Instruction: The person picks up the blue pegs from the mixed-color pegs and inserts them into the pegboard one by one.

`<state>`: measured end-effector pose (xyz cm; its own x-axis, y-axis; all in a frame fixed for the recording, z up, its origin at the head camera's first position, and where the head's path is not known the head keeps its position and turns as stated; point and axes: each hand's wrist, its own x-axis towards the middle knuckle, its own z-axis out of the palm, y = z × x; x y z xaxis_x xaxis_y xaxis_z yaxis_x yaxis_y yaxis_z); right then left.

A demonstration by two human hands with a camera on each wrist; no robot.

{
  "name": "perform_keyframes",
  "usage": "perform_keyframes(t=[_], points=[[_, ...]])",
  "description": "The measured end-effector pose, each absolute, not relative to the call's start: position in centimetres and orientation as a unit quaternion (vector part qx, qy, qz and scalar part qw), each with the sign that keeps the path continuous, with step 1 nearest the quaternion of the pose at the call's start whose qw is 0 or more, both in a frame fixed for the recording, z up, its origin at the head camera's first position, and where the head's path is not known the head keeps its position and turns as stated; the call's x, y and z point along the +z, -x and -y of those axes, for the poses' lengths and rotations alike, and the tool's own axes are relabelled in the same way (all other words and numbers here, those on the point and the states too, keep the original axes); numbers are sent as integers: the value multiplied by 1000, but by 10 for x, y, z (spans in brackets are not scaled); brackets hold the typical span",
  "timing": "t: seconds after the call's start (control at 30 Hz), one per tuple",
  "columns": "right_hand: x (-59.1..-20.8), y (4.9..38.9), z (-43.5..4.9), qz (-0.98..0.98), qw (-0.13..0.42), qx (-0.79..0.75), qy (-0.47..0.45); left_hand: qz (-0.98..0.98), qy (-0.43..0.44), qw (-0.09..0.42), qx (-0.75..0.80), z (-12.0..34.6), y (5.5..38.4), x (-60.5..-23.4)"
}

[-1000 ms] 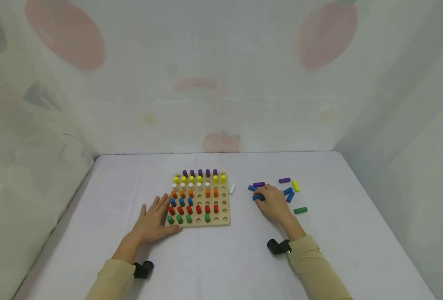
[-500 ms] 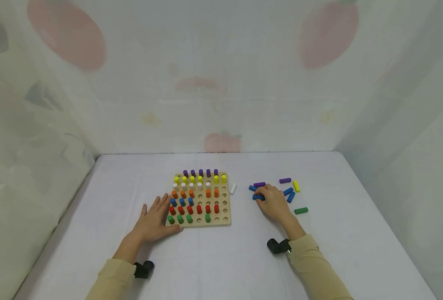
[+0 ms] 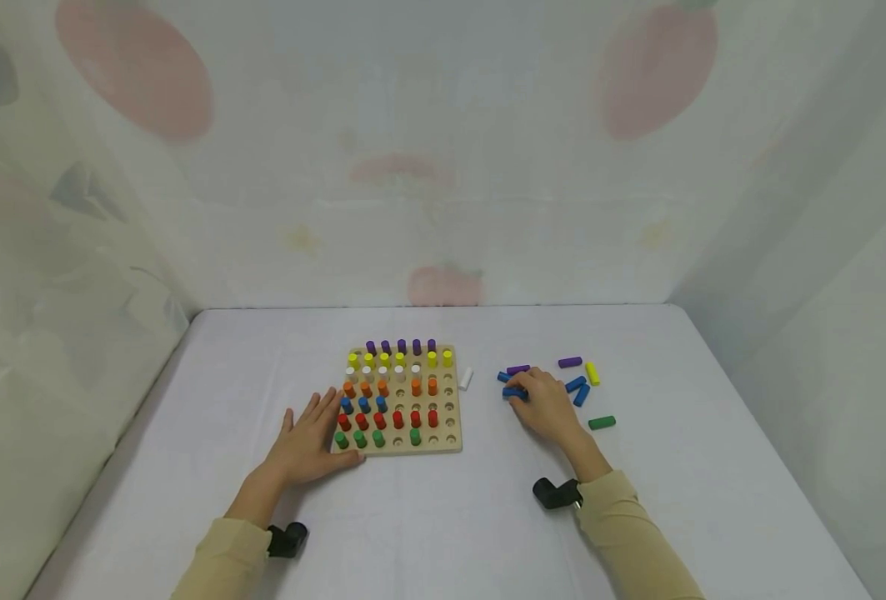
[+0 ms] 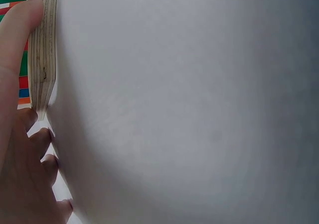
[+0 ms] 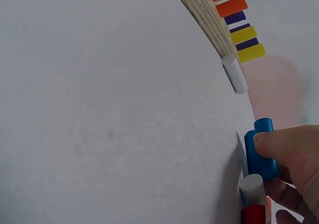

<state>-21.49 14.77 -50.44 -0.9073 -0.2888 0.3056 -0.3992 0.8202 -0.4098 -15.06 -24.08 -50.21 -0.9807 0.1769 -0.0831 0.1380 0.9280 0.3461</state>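
Note:
A square wooden peg board (image 3: 401, 448) with rows of coloured pegs lies left of centre. My left hand (image 3: 303, 446) rests at its left side, fingers spread, with the thumb along the front edge. In the left wrist view the thumb tip (image 4: 34, 10) touches the board's layered side (image 4: 44, 55). To the right of the board, my right hand (image 3: 551, 408) pinches a blue peg (image 3: 513, 392) low over the table. The thumb presses on this blue peg (image 5: 261, 159) in the right wrist view, with another blue peg (image 5: 263, 124) just behind.
Around the right hand lie loose pegs: purple (image 3: 569, 362), yellow (image 3: 592, 372), green (image 3: 602, 422) and several blue (image 3: 581, 394). One white peg (image 3: 466, 378) lies beside the board's right edge. White (image 5: 251, 186) and red (image 5: 253, 215) pegs appear below the held one in the right wrist view.
The blue peg in my right hand has shifted very slightly away and to the left. My left hand and the board stay as they were.

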Motion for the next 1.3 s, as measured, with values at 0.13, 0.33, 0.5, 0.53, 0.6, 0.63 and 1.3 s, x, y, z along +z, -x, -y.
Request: perform_keyframes(t=[0.13, 0.33, 0.5, 0.53, 0.6, 0.63, 1.3], points=[[-503, 216, -146, 946, 120, 240, -183, -980, -81, 57, 171, 241, 151, -503], [-500, 217, -143, 946, 119, 241, -178, -980, -79, 60, 172, 241, 151, -503], [-499, 218, -139, 939, 133, 250, -197, -979, -79, 60, 176, 241, 151, -503], [-500, 219, -138, 936, 136, 252, -202, -980, -79, 60, 175, 241, 151, -503], [-500, 219, -136, 935, 134, 257, -206, -980, -80, 60, 174, 241, 151, -503], [-500, 219, -135, 934, 135, 258, -207, -980, -80, 59, 175, 241, 151, -502], [-496, 217, -114, 930, 101, 298, -189, -980, -81, 58, 172, 241, 151, -503]])
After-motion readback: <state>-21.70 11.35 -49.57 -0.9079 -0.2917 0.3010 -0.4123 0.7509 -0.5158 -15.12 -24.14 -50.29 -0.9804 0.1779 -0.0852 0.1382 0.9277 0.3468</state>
